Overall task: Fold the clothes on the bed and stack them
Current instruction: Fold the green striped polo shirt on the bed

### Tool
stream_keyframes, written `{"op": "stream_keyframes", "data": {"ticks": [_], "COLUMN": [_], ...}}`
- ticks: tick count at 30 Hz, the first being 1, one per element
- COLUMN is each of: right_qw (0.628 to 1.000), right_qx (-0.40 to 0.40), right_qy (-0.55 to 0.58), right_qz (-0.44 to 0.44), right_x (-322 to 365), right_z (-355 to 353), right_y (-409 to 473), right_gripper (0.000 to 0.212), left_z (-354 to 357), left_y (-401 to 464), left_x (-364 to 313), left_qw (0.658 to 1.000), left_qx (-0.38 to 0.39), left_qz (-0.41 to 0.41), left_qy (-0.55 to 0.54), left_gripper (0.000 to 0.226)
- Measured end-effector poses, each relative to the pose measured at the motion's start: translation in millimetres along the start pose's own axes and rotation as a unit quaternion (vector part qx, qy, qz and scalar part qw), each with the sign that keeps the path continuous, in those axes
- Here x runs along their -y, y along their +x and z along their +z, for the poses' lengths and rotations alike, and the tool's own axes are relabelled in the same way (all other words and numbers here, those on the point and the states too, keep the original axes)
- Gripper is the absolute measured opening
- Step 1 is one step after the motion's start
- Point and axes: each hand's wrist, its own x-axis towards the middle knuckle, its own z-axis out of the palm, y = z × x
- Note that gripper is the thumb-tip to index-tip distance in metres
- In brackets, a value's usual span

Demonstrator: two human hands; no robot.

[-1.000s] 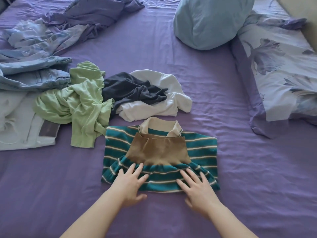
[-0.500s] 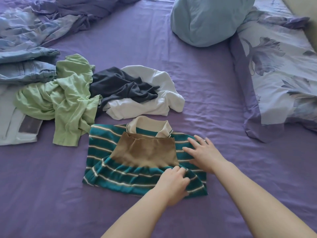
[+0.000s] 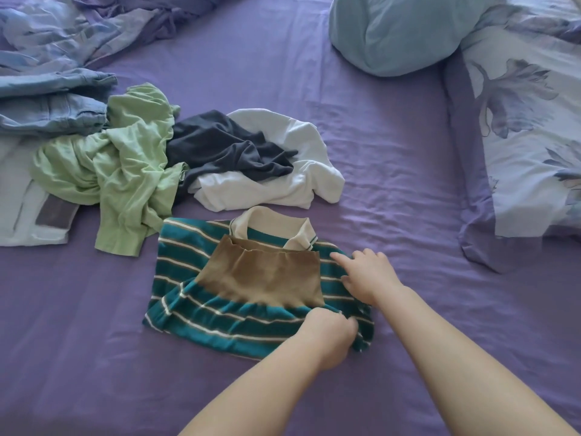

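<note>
Head view: a teal knit shirt with white stripes [image 3: 201, 278] lies part-folded on the purple bedsheet [image 3: 393, 184]. Its right edge is pinched by the left hand [image 3: 330, 336] and pressed by the flat right hand [image 3: 367, 275]. Soft and limp, it is best gripped by its folded edges.

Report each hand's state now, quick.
Left hand: fingers curled, gripping the near edge of the striped polo shirt.
Right hand: open, fingers resting on the shirt's right side.

Two bare forearms, no sleeves, no jewellery
</note>
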Motion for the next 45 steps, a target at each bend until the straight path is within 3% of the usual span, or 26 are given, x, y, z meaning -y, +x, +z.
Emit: {"op": "stream_keyframes", "data": {"ticks": [3, 6, 8, 12, 14, 18, 20, 22, 23, 25, 27, 30, 34, 39, 41, 43, 45], "right_qw": [0.990, 0.953, 0.919, 0.770, 0.740, 0.815, 0.867, 0.895, 0.901, 0.909, 0.922, 0.921, 0.900, 0.901, 0.885, 0.885, 0.911], "right_qx": [0.041, 0.088, 0.094, 0.112, 0.114, 0.073, 0.020, -0.001, 0.001, -0.008, -0.037, -0.060, -0.043, -0.054, -0.050, -0.040, -0.039], "right_qy": [0.131, 0.289, 0.380, 0.621, 0.659, 0.574, 0.496, 0.443, 0.432, 0.415, 0.383, 0.385, 0.433, 0.429, 0.461, 0.463, 0.411], "right_qz": [0.023, 0.036, 0.044, 0.098, 0.079, 0.039, 0.045, 0.045, 0.039, 0.033, 0.031, 0.012, -0.011, 0.030, 0.040, 0.020, -0.023], "right_x": [5, 16, 28, 58, 75, 114, 135, 153, 161, 174, 181, 185, 191, 219, 231, 238, 240], "right_z": [-22, -53, -73, -101, -107, -108, -108, -109, -111, -112, -114, -120, -130, -131, -125, -117, -107], "right_y": [-2, -3, -4, -5, -2, 17, 30, 42, 46, 54, 59, 62, 66, 83, 88, 86, 81], "right_gripper": [0.053, 0.039, 0.028, 0.025, 0.033, 0.034, 0.023, 0.020, 0.019, 0.020, 0.023, 0.026, 0.025, 0.029, 0.037, 0.046, 0.055], "left_z": [-13, -24, -28, -21, -14, 5, 15, 19, 21, 21, 19, 14, 7, 5, 8, 11, 9], "left_y": [-14, -38, -57, -99, -121, -151, -157, -158, -157, -153, -153, -166, -189, -188, -183, -178, -172], "left_x": [17, 40, 57, 98, 119, 152, 164, 171, 175, 181, 187, 200, 229, 267, 273, 275, 272], "left_qw": [0.993, 0.974, 0.962, 0.926, 0.881, 0.752, 0.705, 0.672, 0.669, 0.709, 0.754, 0.752, 0.745, 0.768, 0.783, 0.797, 0.799], "left_qx": [0.004, 0.011, -0.012, -0.033, -0.047, -0.086, -0.073, -0.055, -0.053, -0.075, -0.121, -0.132, -0.105, -0.083, -0.051, -0.034, -0.056], "left_qz": [-0.060, -0.097, -0.113, -0.202, -0.249, -0.306, -0.310, -0.308, -0.313, -0.338, -0.355, -0.326, -0.292, -0.347, -0.377, -0.405, -0.421], "left_qy": [-0.104, -0.205, -0.248, -0.318, -0.399, -0.578, -0.633, -0.671, -0.672, -0.614, -0.539, -0.558, -0.590, -0.531, -0.492, -0.447, -0.426], "left_gripper": [0.039, 0.060, 0.061, 0.074, 0.077, 0.071, 0.067, 0.064, 0.068, 0.069, 0.043, 0.016, 0.022, 0.014, 0.022, 0.063, 0.101]}}
